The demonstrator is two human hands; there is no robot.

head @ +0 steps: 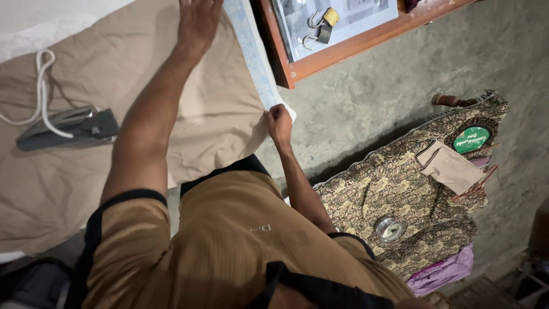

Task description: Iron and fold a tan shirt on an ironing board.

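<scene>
Left hand flat, fingers spread, pressing beige cloth; right hand pinched shut on its near corner. Cloth spread between them: light, limp, creases easily; grip edges. Iron left of forearm.

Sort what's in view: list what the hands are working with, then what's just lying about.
In hand:
left hand, flat on beige cloth
right hand, gripping the cloth's edge
iron, resting on the cloth

Lying about:
padlocks
patterned fabric
tape roll
purple cloth
</scene>
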